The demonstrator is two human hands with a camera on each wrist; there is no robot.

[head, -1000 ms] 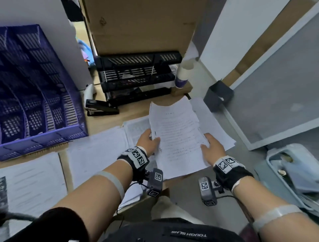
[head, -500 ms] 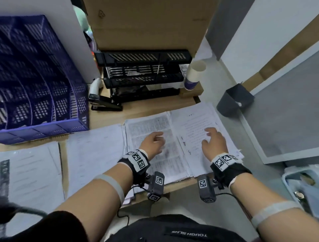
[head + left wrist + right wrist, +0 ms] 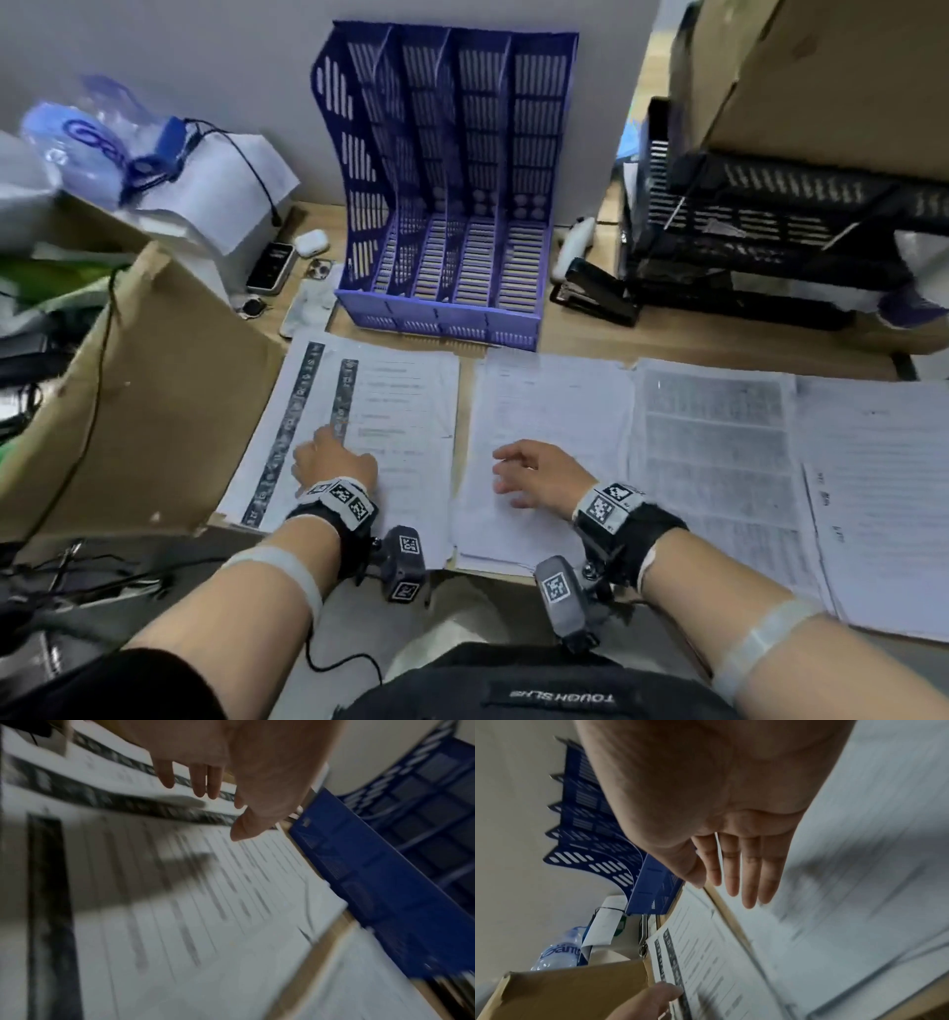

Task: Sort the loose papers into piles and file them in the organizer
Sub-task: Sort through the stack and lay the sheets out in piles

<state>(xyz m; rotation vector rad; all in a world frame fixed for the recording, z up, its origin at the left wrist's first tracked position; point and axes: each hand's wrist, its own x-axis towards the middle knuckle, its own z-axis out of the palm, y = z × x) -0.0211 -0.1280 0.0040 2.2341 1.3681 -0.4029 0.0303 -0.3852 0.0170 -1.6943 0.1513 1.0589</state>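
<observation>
Fingers, left hand [image 3: 336, 462]: loosely extended over the leftmost pile, gripping nothing; whether the tips touch the sheet is unclear in the blurred left wrist view [image 3: 257, 770].
Fingers, right hand [image 3: 539, 475]: straight and spread above the second pile, gripping nothing [image 3: 731, 801].
Leftmost pile [image 3: 390, 411]: printed sheets with dark patterned strips down the left edge, flat on the counter [image 3: 667, 344], near the blue organizer.
Second pile [image 3: 554, 406]: faintly printed sheets, just right of the leftmost pile, a narrow strip of counter between them.
Third pile [image 3: 714, 447]: densely printed pages, touching the second pile's right edge.
Fourth pile [image 3: 883, 488]: farthest right, partly overlapping the third.
Blue organizer [image 3: 447, 195]: upright at the far side of the counter, four slotted compartments, no papers visible inside.
Black stapler [image 3: 595, 293]: right of the organizer.
Black tray stack [image 3: 770, 231]: far right.
Cardboard box [image 3: 154, 390]: left of the piles.
</observation>
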